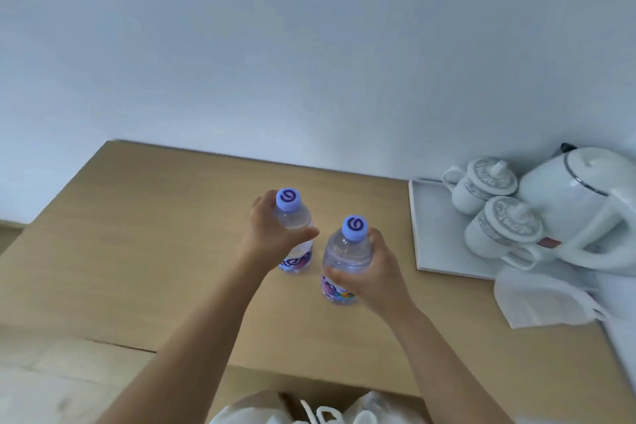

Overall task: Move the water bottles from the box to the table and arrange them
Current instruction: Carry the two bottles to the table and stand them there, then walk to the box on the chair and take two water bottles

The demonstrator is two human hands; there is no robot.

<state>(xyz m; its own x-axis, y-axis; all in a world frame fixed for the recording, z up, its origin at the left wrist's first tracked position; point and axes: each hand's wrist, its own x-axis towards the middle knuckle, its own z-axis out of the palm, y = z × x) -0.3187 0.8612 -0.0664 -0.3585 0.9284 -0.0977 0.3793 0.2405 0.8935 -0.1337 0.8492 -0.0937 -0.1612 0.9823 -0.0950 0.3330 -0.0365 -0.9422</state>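
My left hand's fingers curl round the shoulder of the far bottle; my right hand grips the near bottle likewise. Both stand upright on the bench, probably touching down. Full, they feel weighty, smooth, slightly squashy; gripping below the cap suits.

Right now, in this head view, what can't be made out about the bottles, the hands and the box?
- Box: cut off by the bottom edge; contents unseen.
- Left bottle: label mostly behind the left hand.
- Right bottle: label partly covered by the right hand; whether either bottle's base touches the table is unclear.
- Kettle: cut by the right edge.
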